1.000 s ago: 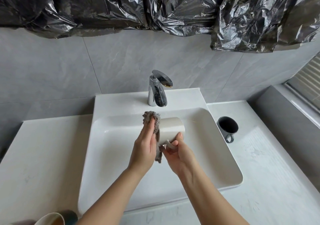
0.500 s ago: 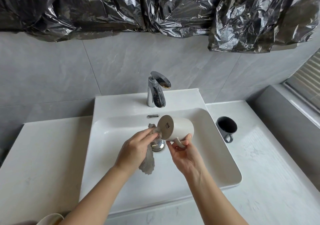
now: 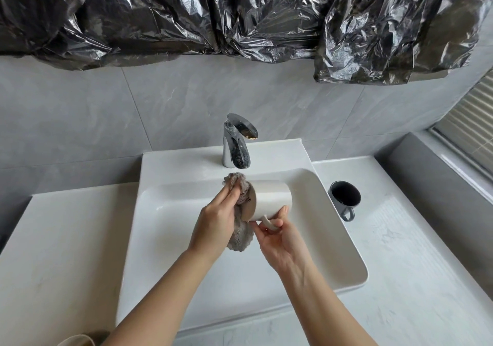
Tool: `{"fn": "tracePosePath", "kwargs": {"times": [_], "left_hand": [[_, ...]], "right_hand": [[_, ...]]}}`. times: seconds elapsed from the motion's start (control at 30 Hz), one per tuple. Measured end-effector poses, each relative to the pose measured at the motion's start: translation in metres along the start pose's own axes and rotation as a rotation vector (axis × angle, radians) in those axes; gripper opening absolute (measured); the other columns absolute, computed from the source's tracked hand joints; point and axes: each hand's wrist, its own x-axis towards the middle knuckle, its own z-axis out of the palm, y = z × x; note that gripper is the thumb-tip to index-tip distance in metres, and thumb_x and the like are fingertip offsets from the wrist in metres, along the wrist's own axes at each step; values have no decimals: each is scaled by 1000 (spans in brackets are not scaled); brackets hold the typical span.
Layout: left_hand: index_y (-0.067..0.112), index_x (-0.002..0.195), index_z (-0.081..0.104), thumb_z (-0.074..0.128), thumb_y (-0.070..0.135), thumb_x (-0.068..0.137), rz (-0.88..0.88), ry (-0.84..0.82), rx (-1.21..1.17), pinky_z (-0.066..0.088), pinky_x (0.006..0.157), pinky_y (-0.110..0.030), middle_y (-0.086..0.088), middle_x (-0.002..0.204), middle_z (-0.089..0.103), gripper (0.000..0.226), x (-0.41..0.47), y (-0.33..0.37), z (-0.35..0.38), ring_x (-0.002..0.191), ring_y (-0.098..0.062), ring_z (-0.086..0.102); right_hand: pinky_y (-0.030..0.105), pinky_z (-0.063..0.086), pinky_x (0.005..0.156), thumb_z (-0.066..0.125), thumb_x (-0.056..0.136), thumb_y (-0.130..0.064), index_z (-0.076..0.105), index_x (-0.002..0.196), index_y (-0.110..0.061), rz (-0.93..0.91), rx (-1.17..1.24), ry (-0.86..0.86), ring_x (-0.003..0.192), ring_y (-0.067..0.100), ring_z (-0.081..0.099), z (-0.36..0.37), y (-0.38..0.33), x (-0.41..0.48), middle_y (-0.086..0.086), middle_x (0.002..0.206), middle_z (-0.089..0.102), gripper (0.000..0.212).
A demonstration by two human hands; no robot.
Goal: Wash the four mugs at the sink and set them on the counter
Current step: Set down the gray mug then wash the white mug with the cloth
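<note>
Frame ctr, over sink (image 3: 186,164): white mug (image 3: 274,199) gripped by handle in R hand (image 3: 282,244); grey cloth (image 3: 240,239) clutched to base by L hand (image 3: 213,220).

**Sink area: open passages and obstructions**

- Basin centre: occupied by the left hand (image 3: 216,223) gripping a cloth (image 3: 240,236) and the right hand (image 3: 280,241) holding the white mug (image 3: 272,199). Both forearms cross the near rim.
- Sink (image 3: 165,239), left and right floor: open.
- Rear: faucet (image 3: 236,142) upright, just behind the cloth.
- Left counter (image 3: 66,239): broad bare surface, with a mug rim (image 3: 77,340) at the near edge.
- Right counter (image 3: 413,252): grey mug (image 3: 345,199) just beside the sink's far corner, bare surface nearer.
- Overhead: black plastic sheeting (image 3: 240,12), well above the faucet.
- Far right: grey ledge (image 3: 426,185) bounds the counter.
</note>
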Motion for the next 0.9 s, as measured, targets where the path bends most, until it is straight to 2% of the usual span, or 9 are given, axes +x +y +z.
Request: {"fn": "tracePosePath", "kwargs": {"times": [0.17,0.23,0.4,0.47,0.53,0.6,0.67,0.77,0.9], "left_hand": [[3,128,59,39,9,89,-85,-61,-14,54,82,-34,-13,124,65,44,-5,13,6,104,-29,66],[7,128,59,45,-2,85,-96,-86,-48,47,70,-23,-10,101,70,46,-9,23,7,84,-28,66],[16,124,64,52,-4,85,-241,-164,-168,32,52,-16,7,55,39,45,-1,50,6,52,-11,35],[21,121,67,54,0,85,-317,-202,-267,34,53,-16,4,60,51,43,7,53,7,49,-7,31],[20,120,68,55,2,85,-396,-223,-378,41,61,-21,1,83,72,42,16,55,6,54,-7,41],[18,119,68,55,-2,85,-476,-197,-472,45,73,-19,7,103,73,41,23,58,6,64,2,54],[21,115,70,54,-7,84,-537,-174,-568,51,84,-23,10,105,72,44,27,62,7,80,1,63],[31,104,71,51,-10,84,-592,-222,-632,53,86,-31,12,97,75,50,27,70,19,83,-6,66],[22,113,69,51,-9,86,-628,-233,-618,52,94,-34,9,102,73,45,28,80,37,91,-11,67]], "right_hand": [[50,40,108,46,102,-29,54,85,-8,-107,29,-21,34,5,41,8,-9,-2,-3,37,34,28],[49,42,107,45,103,-28,53,86,-8,-176,10,-54,36,6,43,11,-15,0,-3,38,34,28],[43,46,104,43,105,-26,50,87,-8,-357,-188,-98,49,7,47,3,-27,5,-2,48,35,26],[37,48,101,42,105,-26,45,80,-10,-464,-325,-78,55,7,48,-2,-31,5,-2,53,37,29],[33,49,94,46,103,-24,43,72,-10,-571,-451,-32,59,9,45,-7,-37,7,-3,55,41,34],[32,45,87,50,102,-24,42,68,-13,-663,-584,2,61,11,42,-15,-44,9,-5,54,44,36],[32,42,83,53,100,-25,41,67,-16,-727,-673,2,63,12,41,-23,-51,7,-8,55,46,36],[33,39,79,56,99,-24,42,67,-17,-789,-692,-19,66,13,41,-34,-67,1,-9,56,46,35],[37,34,81,45,104,-23,49,54,-24,-806,-659,-36,65,16,41,-41,-99,-3,-9,54,48,50]]}}
